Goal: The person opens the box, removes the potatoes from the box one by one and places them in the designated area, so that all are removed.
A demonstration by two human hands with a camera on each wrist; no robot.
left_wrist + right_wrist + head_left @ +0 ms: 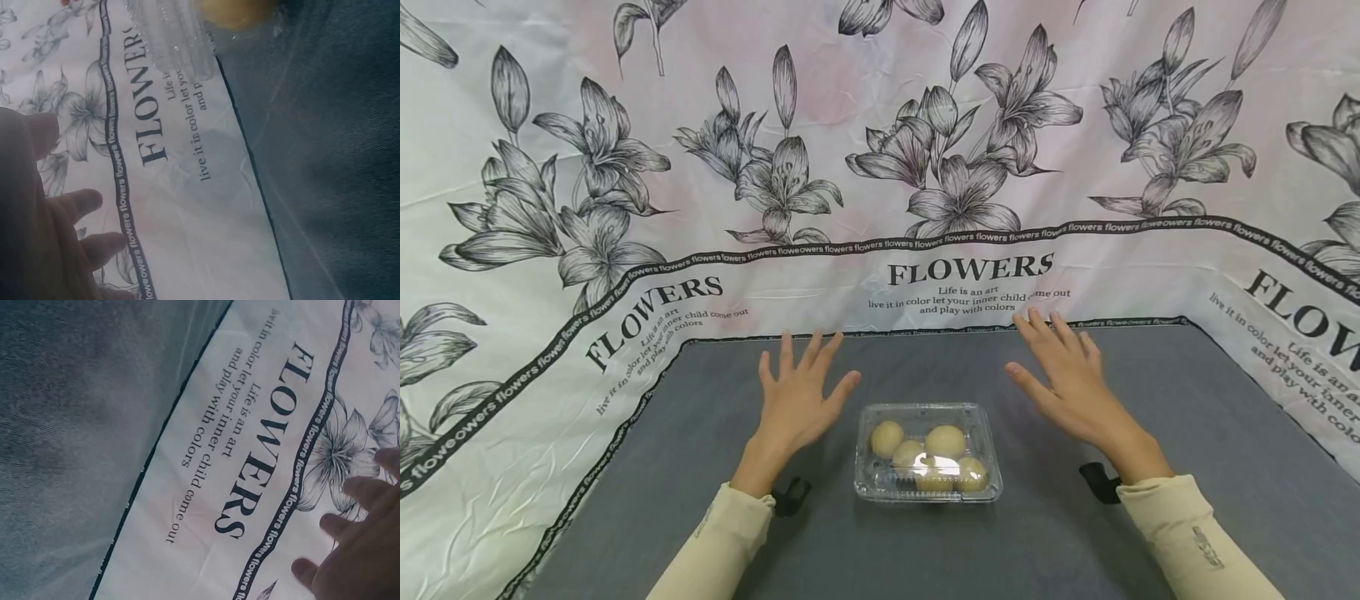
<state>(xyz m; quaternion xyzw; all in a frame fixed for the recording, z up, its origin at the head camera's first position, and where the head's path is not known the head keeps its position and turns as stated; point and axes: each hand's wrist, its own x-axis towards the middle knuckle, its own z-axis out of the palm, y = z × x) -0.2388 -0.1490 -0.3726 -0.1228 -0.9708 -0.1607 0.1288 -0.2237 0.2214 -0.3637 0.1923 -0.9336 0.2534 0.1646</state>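
A clear plastic clamshell box (868,482) rests on the grey table, its lid down over several round, pale yellow-brown items (946,442) that look like small potatoes or fruit. To its left, my left hand (801,400) is raised with the fingers spread, holding nothing. My right hand (1067,387) is held up on the other side, fingers likewise spread and nothing in it. Both hands are apart from the box. In the left wrist view, part of the clear box (178,37) shows at the top edge, beyond the fingers (78,203). The right wrist view shows the fingers (359,487) against the printed cloth.
A grey cloth (700,533) covers the table. White fabric (820,283) with black flower prints and lettering hangs around the back and sides. Dark straps (1100,483) show at the wrists, below the cream sleeves (1195,533).
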